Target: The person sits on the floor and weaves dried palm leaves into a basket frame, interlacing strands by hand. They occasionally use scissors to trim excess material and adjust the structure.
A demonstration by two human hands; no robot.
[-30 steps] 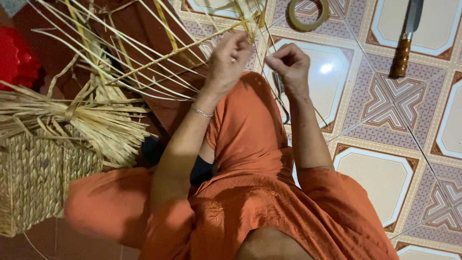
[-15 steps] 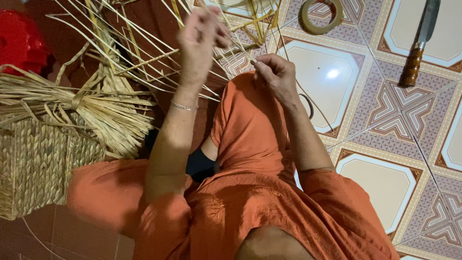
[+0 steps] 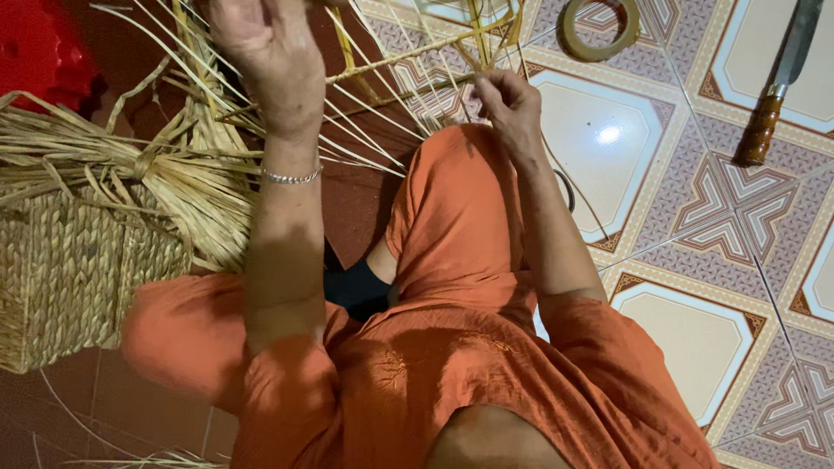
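- Since a second ago the left hand [image 3: 269, 52] has risen from beside the right hand to the top edge of the view, blurred; whether its grip is closed on a strand cannot be told.
- The right hand [image 3: 511, 102] has stayed above the raised knee, its grip pinched on the thin pale straw strands [image 3: 382, 82].
- Those strands fan out over the floor ahead of the knee, between the 2 hands, crossing a yellow woven frame [image 3: 486, 35].
- A silver bracelet [image 3: 291, 176] circles the left wrist.
- To the left, a bundle of dried straw [image 3: 113, 165] lies on a woven straw basket [image 3: 61, 278].
- A red plastic object [image 3: 39, 52] sits in the upper left corner.
- On the patterned floor tiles [image 3: 695, 226] lie a roll of tape [image 3: 598, 30] and a wooden-handled knife [image 3: 773, 95].
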